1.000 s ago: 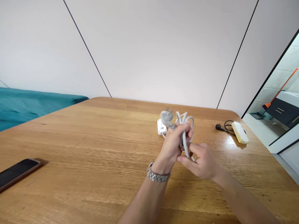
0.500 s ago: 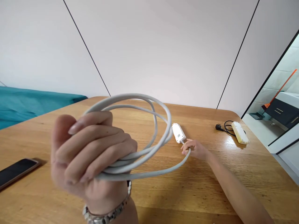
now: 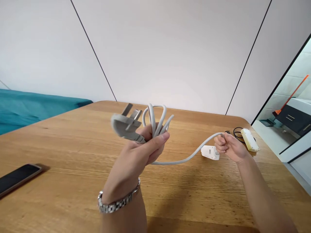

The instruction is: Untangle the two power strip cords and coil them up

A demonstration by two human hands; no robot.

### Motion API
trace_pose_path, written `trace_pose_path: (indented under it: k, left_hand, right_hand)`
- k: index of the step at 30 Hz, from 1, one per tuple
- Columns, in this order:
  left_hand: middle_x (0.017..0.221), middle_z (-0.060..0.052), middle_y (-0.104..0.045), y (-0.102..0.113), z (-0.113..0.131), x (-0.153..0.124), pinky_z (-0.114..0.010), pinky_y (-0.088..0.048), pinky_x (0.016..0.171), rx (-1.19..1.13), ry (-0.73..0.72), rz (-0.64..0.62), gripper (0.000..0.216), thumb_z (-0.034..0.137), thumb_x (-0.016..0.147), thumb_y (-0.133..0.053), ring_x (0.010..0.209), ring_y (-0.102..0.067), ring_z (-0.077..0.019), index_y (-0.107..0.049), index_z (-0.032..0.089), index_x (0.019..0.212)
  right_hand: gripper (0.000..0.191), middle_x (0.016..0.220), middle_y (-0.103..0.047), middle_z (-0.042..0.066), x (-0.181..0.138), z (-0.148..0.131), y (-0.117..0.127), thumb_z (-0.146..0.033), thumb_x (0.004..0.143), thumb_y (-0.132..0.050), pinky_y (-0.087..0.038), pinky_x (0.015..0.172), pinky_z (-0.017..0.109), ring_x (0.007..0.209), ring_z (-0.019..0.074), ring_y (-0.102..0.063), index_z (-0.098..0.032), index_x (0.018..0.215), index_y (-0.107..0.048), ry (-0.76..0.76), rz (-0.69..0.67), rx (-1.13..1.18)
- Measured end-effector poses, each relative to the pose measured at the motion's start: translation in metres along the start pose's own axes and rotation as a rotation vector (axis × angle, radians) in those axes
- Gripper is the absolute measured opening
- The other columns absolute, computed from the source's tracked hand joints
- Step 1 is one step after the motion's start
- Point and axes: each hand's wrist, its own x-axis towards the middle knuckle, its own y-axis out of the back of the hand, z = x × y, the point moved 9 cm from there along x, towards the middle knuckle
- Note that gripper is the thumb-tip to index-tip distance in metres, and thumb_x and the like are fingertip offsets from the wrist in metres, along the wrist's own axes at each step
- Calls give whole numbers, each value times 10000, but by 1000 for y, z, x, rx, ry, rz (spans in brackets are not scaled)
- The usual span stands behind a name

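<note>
My left hand (image 3: pixel 148 145), with a metal watch band at its wrist, is closed around the looped grey-white power cord (image 3: pixel 157 121) above the table. The cord's three-pin plug (image 3: pixel 126 124) sticks out to the left of that hand, its prongs pointing up. A single length of cord runs rightward from the loops to my right hand (image 3: pixel 227 147), whose fingers are curled shut on it. Just left of the right hand is the white power strip (image 3: pixel 210 152) at the cord's other end. I cannot tell whether the strip rests on the table.
A second power strip (image 3: pixel 250 140), white and yellowish with a black cord (image 3: pixel 236 132), lies at the right of the wooden table (image 3: pixel 73 152). A smartphone (image 3: pixel 19 178) lies at the left. The white wall (image 3: pixel 170 51) stands behind, and teal fabric (image 3: pixel 36 108) is beyond the left edge.
My left hand has turned over and moved right and away from me, bringing the plug into view. My right hand has moved right with the cord, and the white power strip has shifted right and turned.
</note>
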Motion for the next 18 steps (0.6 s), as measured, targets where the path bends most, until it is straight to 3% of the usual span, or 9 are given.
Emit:
trace_pose_path:
  k: [5, 8, 11, 15, 18]
  left_hand:
    - [415, 87, -273, -18, -7, 0, -181, -121, 396, -17, 49, -139, 292, 375, 788, -644, 397, -185, -34, -462, 186, 658]
    - [401, 98, -274, -51, -13, -4, -175, -97, 377, -115, 101, -344, 321, 412, 793, -636, 371, -161, -24, -446, 189, 661]
    - [400, 104, -283, -88, -24, -8, -157, -95, 351, -201, 170, -491, 373, 432, 803, -629, 352, -160, -16, -391, 194, 641]
    - [401, 129, -266, -119, -46, -3, -134, -113, 318, -289, 236, -447, 427, 508, 780, -649, 337, -135, -19, -350, 217, 694]
    - [379, 134, -253, -128, -56, 4, -135, -112, 292, -355, 243, -393, 488, 613, 745, -636, 310, -119, -20, -350, 220, 691]
  right_hand:
    - [507, 477, -225, -115, -10, -15, 18, -528, 649, -768, -83, 385, 196, 395, 20, -129, -192, 545, -403, 88, 398, -80]
    - [472, 438, -176, -135, -17, -24, 27, -558, 611, -773, -83, 367, 197, 372, 23, -116, -192, 575, -477, 218, 614, -111]
    - [436, 431, -214, -123, -30, -36, 28, -567, 675, -721, -130, 367, 213, 378, 42, -155, -190, 605, -515, 394, 766, -224]
    - [364, 476, -358, -74, -56, -60, 0, -476, 827, -615, -275, 430, 233, 441, 80, -314, -184, 625, -533, 662, 882, -589]
    - [308, 491, -418, -58, -69, -70, -38, -354, 890, -550, -311, 458, 230, 456, 86, -368, -183, 635, -532, 851, 828, -845]
